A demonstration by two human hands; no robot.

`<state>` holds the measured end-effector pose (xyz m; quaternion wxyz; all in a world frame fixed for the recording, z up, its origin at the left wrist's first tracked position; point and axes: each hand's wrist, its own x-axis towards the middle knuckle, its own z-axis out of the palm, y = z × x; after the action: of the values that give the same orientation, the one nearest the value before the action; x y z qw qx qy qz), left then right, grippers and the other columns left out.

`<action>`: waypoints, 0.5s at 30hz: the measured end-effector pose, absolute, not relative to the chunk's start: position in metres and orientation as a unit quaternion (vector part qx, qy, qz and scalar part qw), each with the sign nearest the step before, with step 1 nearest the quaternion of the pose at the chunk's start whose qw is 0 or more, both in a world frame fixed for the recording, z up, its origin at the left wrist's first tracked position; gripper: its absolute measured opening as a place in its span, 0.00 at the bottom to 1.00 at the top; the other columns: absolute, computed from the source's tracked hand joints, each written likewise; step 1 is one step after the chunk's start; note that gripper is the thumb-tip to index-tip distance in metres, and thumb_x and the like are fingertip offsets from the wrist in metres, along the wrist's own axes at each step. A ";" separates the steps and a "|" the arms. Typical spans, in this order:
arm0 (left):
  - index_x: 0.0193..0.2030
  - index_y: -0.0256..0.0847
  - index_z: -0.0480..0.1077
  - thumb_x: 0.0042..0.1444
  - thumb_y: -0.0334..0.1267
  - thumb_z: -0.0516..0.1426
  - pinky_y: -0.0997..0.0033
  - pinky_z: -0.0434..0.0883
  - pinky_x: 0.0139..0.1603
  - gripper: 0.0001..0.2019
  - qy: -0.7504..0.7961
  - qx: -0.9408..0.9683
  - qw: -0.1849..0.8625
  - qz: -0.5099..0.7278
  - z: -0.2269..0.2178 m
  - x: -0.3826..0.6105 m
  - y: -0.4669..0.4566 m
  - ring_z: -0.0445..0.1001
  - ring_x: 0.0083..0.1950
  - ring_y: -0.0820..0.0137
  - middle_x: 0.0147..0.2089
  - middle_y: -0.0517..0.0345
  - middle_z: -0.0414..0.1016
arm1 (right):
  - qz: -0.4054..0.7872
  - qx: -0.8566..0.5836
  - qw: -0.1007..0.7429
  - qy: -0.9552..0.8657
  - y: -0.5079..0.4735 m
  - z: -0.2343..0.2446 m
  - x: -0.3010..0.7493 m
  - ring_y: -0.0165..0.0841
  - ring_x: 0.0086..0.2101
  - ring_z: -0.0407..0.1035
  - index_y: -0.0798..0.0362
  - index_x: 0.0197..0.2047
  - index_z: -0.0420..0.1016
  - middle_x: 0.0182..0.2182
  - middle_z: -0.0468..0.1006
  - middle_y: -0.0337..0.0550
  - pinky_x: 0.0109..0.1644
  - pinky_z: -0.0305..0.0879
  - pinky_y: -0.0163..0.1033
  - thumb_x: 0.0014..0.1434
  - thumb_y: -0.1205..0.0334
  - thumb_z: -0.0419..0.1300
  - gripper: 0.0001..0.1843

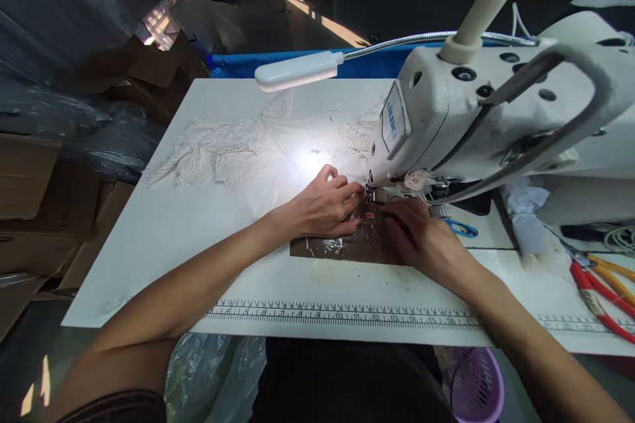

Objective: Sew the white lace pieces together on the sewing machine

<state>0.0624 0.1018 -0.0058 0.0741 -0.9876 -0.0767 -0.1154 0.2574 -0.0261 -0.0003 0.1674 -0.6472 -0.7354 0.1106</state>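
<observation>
Nearest me, a printed black-and-white ruler strip point(347, 312) runs along the front edge of the white tabletop point(149, 238). Below that edge a purple plastic basket point(473, 386) shows at lower right.

Just past the ruler, my left hand point(322, 208) lies palm down, fingers loosely curled, fingertips pressing on the glossy dark brown sheet point(347, 248) right at the needle area. It grips nothing that I can see, just presses flat. My right hand point(421, 234) lies flat on the right part of the same sheet, fingers stretched toward the presser foot point(371, 195), half in shadow; I cannot tell if it pinches anything. The sheet sits under and between both hands, its far edge touching the foot. A small pink mark point(370, 215) on it sits between my fingertips.

To the right, red-and-yellow handled scissors point(602, 287) lie on the tabletop, well apart from the hands. A blue-handled small tool point(461, 228) lies just beside my right hand.

Farther on, the white industrial sewing machine point(496, 106) stands over the sheet. White lace fabric pieces point(218, 149) lie left, beyond my left hand. A white gooseneck lamp point(297, 71) hangs above. Brown cardboard boxes point(30, 178) sit on the far left.
</observation>
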 end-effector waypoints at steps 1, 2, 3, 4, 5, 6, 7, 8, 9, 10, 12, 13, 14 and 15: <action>0.48 0.34 0.72 0.67 0.46 0.44 0.57 0.60 0.46 0.21 -0.079 -0.988 0.077 -0.111 -0.005 0.063 0.102 0.66 0.38 0.64 0.46 0.47 0.72 | 0.128 -0.657 0.183 -0.720 -0.025 0.000 0.262 0.42 0.37 0.73 0.55 0.51 0.73 0.42 0.77 0.54 0.40 0.70 0.45 0.67 0.58 0.47 0.18; 0.47 0.34 0.72 0.67 0.46 0.43 0.57 0.60 0.46 0.21 -0.080 -0.988 0.080 -0.108 -0.005 0.063 0.102 0.66 0.38 0.65 0.45 0.47 0.71 | 0.145 -0.667 0.197 -0.704 -0.023 -0.001 0.267 0.41 0.35 0.73 0.55 0.48 0.74 0.39 0.78 0.52 0.39 0.70 0.45 0.68 0.55 0.47 0.19; 0.47 0.34 0.72 0.67 0.47 0.43 0.58 0.59 0.45 0.22 -0.081 -0.988 0.082 -0.106 -0.004 0.063 0.103 0.65 0.38 0.65 0.45 0.48 0.71 | 0.158 -0.675 0.211 -0.689 -0.020 -0.002 0.272 0.41 0.33 0.73 0.55 0.44 0.75 0.36 0.78 0.51 0.37 0.69 0.45 0.68 0.53 0.46 0.20; 0.46 0.34 0.72 0.67 0.47 0.43 0.58 0.59 0.44 0.22 -0.080 -0.988 0.082 -0.105 -0.004 0.063 0.103 0.65 0.37 0.65 0.44 0.48 0.71 | 0.167 -0.683 0.224 -0.675 -0.017 -0.004 0.277 0.42 0.32 0.73 0.54 0.41 0.76 0.33 0.78 0.50 0.37 0.69 0.45 0.68 0.52 0.45 0.22; 0.46 0.34 0.72 0.67 0.48 0.44 0.58 0.59 0.44 0.22 -0.080 -0.988 0.079 -0.106 -0.004 0.063 0.103 0.65 0.37 0.65 0.44 0.48 0.71 | 0.170 -0.692 0.236 -0.661 -0.013 -0.006 0.281 0.42 0.32 0.73 0.54 0.38 0.76 0.30 0.78 0.50 0.36 0.69 0.45 0.68 0.51 0.43 0.23; 0.46 0.34 0.72 0.67 0.49 0.44 0.58 0.59 0.44 0.22 -0.079 -0.988 0.075 -0.109 -0.004 0.063 0.104 0.64 0.37 0.65 0.43 0.48 0.71 | 0.169 -0.699 0.243 -0.651 -0.010 -0.007 0.284 0.42 0.31 0.73 0.53 0.37 0.76 0.28 0.78 0.49 0.35 0.69 0.45 0.68 0.50 0.43 0.24; 0.46 0.35 0.72 0.66 0.49 0.45 0.58 0.58 0.43 0.21 -0.078 -0.988 0.068 -0.111 -0.004 0.063 0.104 0.64 0.37 0.65 0.43 0.49 0.70 | 0.167 -0.703 0.248 -0.646 -0.008 -0.009 0.286 0.42 0.31 0.73 0.52 0.36 0.76 0.28 0.78 0.49 0.35 0.68 0.45 0.68 0.50 0.42 0.24; 0.46 0.35 0.72 0.66 0.49 0.45 0.58 0.58 0.43 0.21 -0.079 -0.989 0.063 -0.112 -0.004 0.063 0.104 0.64 0.37 0.64 0.43 0.49 0.70 | 0.164 -0.702 0.246 -0.648 -0.007 -0.010 0.287 0.42 0.32 0.73 0.52 0.37 0.76 0.29 0.78 0.49 0.35 0.68 0.45 0.68 0.50 0.42 0.24; 0.46 0.35 0.72 0.66 0.49 0.45 0.58 0.58 0.43 0.21 -0.081 -0.989 0.058 -0.113 -0.005 0.062 0.105 0.64 0.37 0.64 0.42 0.49 0.70 | 0.162 -0.699 0.242 -0.653 -0.008 -0.010 0.287 0.42 0.33 0.73 0.51 0.38 0.76 0.31 0.78 0.49 0.36 0.69 0.45 0.68 0.50 0.43 0.23; 0.46 0.34 0.72 0.66 0.49 0.45 0.58 0.58 0.42 0.21 -0.084 -0.989 0.054 -0.111 -0.005 0.062 0.105 0.64 0.38 0.64 0.42 0.49 0.71 | 0.163 -0.694 0.236 -0.661 -0.009 -0.010 0.286 0.42 0.35 0.74 0.51 0.40 0.76 0.34 0.79 0.50 0.37 0.69 0.44 0.68 0.50 0.43 0.23; 0.47 0.34 0.71 0.66 0.49 0.45 0.58 0.58 0.42 0.21 -0.090 -0.989 0.045 -0.108 -0.005 0.062 0.105 0.65 0.39 0.63 0.43 0.48 0.71 | 0.162 -0.688 0.224 -0.671 -0.014 -0.008 0.283 0.43 0.40 0.74 0.51 0.45 0.75 0.43 0.79 0.51 0.40 0.69 0.44 0.67 0.50 0.45 0.21; 0.48 0.35 0.71 0.66 0.49 0.45 0.58 0.58 0.42 0.21 -0.095 -0.989 0.039 -0.108 -0.005 0.062 0.104 0.65 0.39 0.63 0.44 0.48 0.71 | 0.163 -0.690 0.220 -0.669 -0.017 -0.007 0.281 0.43 0.42 0.74 0.50 0.47 0.74 0.46 0.78 0.51 0.42 0.69 0.44 0.67 0.50 0.46 0.20; 0.49 0.35 0.71 0.66 0.49 0.46 0.58 0.59 0.43 0.21 -0.099 -0.989 0.032 -0.107 -0.005 0.062 0.104 0.66 0.40 0.63 0.45 0.48 0.71 | 0.166 -0.695 0.220 -0.664 -0.019 -0.006 0.280 0.43 0.42 0.74 0.50 0.48 0.74 0.47 0.77 0.50 0.42 0.69 0.44 0.67 0.50 0.46 0.20; 0.50 0.35 0.71 0.65 0.50 0.47 0.57 0.59 0.43 0.21 -0.104 -0.989 0.026 -0.107 -0.005 0.062 0.104 0.66 0.40 0.62 0.46 0.47 0.71 | 0.173 -0.700 0.222 -0.657 -0.020 -0.006 0.280 0.42 0.42 0.74 0.50 0.48 0.73 0.47 0.77 0.50 0.42 0.69 0.44 0.67 0.50 0.47 0.19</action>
<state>0.0619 0.1043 -0.0051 0.0259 -0.9885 -0.1037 -0.1067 0.2798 -0.0203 -0.0056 0.2219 -0.6999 -0.6566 0.1727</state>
